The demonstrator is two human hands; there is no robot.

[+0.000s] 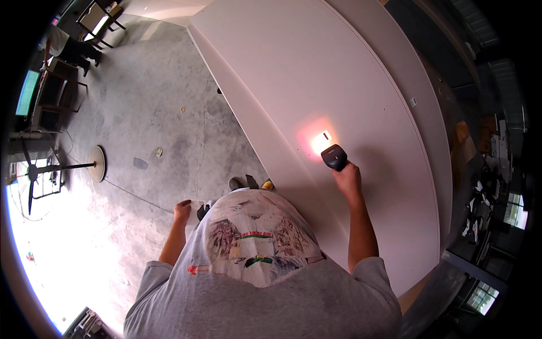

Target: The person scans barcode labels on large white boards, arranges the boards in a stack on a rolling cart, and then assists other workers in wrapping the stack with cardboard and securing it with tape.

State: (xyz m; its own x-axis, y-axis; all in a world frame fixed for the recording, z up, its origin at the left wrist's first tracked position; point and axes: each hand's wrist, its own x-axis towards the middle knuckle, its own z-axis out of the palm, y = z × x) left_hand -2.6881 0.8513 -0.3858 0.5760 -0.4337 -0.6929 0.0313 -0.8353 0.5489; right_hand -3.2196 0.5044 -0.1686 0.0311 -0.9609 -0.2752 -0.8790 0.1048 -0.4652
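My right hand is wrapped round the handle of a black handheld barcode scanner. The scanner's reddish-white light falls on a small label stuck to a large white panel. Scanner and label are a short gap apart. Down at my left side, my left hand is closed on a whitish slip, partly hidden by my shirt. Beside the slip is a small dark thing whose kind I cannot make out.
Another white panel edge with a small label lies farther right. A standing fan with a round base is on the concrete floor, its cable trailing toward me. At the far left, a person stands by chairs and a screen.
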